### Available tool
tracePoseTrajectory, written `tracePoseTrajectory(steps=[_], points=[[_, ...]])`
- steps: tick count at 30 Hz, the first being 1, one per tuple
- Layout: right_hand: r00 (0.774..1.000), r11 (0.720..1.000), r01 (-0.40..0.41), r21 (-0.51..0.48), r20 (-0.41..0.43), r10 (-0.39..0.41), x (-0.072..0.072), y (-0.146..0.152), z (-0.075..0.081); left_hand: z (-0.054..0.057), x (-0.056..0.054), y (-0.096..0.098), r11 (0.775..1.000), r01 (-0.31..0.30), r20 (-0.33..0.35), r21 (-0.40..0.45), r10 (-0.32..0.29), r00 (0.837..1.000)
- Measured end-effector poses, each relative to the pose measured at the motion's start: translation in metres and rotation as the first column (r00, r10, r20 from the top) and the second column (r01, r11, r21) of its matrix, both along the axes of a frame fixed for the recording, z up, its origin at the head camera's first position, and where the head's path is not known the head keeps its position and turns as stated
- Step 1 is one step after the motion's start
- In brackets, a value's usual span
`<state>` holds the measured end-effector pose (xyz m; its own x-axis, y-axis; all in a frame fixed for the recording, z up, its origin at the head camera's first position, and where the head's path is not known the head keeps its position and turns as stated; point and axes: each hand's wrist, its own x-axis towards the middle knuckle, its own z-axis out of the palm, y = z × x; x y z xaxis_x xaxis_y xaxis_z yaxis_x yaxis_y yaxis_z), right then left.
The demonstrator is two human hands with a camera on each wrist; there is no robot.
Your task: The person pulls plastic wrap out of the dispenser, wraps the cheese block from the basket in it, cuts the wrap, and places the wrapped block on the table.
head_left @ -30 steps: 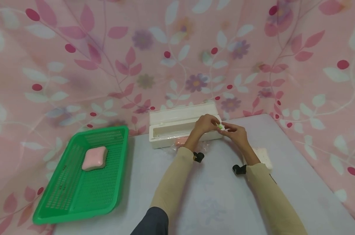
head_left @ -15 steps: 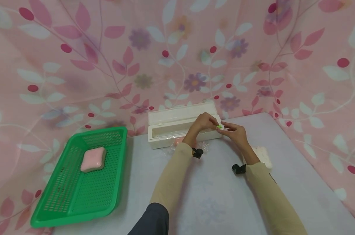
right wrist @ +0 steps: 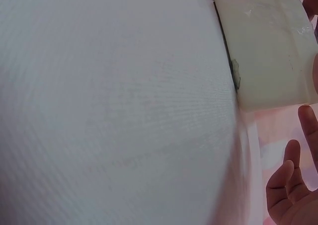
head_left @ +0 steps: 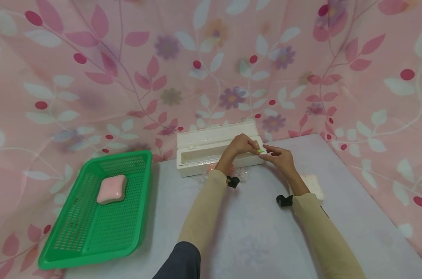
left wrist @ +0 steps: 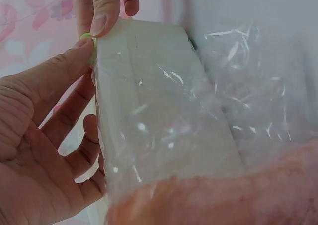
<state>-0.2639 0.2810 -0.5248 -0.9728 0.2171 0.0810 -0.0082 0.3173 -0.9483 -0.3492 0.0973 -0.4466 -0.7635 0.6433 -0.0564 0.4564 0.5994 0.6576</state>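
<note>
A long white box (head_left: 186, 170) stands at the back of the table with its lid (head_left: 216, 133) up. At its right end, my left hand (head_left: 242, 145) pinches a small bright green piece (head_left: 261, 151) on the front rim between thumb and finger. My right hand (head_left: 282, 159) grips the same end, its thumb right beside the green piece in the left wrist view. Clear plastic film (left wrist: 164, 115) lies creased over the front wall. Below it is an orange-pink item (left wrist: 223, 197), blurred up close and partly hidden by the left arm in the head view.
To the left stands a green mesh basket (head_left: 146, 201) holding a pink rounded block (head_left: 111, 189). A white block (head_left: 312, 186) lies on the table (head_left: 253, 232) partly under my right wrist. A floral pink curtain (head_left: 169, 73) hangs right behind the box.
Both hands stay at the box's right end. The left hand's fingers shift slightly around the green piece, and the left wrist lowers a little to the left.
</note>
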Motion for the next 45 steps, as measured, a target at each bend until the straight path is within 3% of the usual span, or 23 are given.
tracePoseTrajectory(steps=[4,8,12,18,23,31,35,45], points=[[1.0,1.0,-0.001,0.013,0.016,0.001,0.0,-0.001,0.0,0.006,-0.002,-0.012,0.998,0.023,-0.014,-0.057,-0.024,1.0],[1.0,0.999,0.022,0.046,0.018,-0.023,0.0,0.003,0.001,0.009,-0.004,-0.024,0.997,0.035,0.016,-0.065,-0.034,0.999],[1.0,0.997,0.016,0.082,0.017,-0.017,-0.001,0.004,0.001,0.006,-0.005,-0.031,0.998,0.051,0.039,-0.025,-0.05,0.998],[0.999,0.998,0.002,0.062,0.04,-0.004,-0.001,-0.001,0.0,-0.001,-0.006,-0.041,0.999,0.031,0.042,-0.03,-0.03,0.999],[1.0,0.998,-0.006,0.069,0.031,0.004,0.0,-0.003,0.0,0.001,-0.005,-0.045,0.997,0.06,-0.021,-0.049,-0.061,0.998],[0.999,0.997,0.008,0.079,0.035,-0.011,0.0,0.001,0.002,0.008,-0.001,-0.048,0.982,0.115,-0.118,-0.148,-0.133,0.984],[0.999,0.996,0.012,0.084,0.038,-0.016,-0.001,0.002,0.001,0.008,-0.001,-0.052,0.979,0.124,-0.13,-0.161,-0.146,0.981],[0.999,0.998,0.002,0.069,0.038,-0.004,-0.002,-0.001,0.001,0.005,0.0,-0.077,0.99,0.089,-0.103,-0.113,-0.1,0.99]])
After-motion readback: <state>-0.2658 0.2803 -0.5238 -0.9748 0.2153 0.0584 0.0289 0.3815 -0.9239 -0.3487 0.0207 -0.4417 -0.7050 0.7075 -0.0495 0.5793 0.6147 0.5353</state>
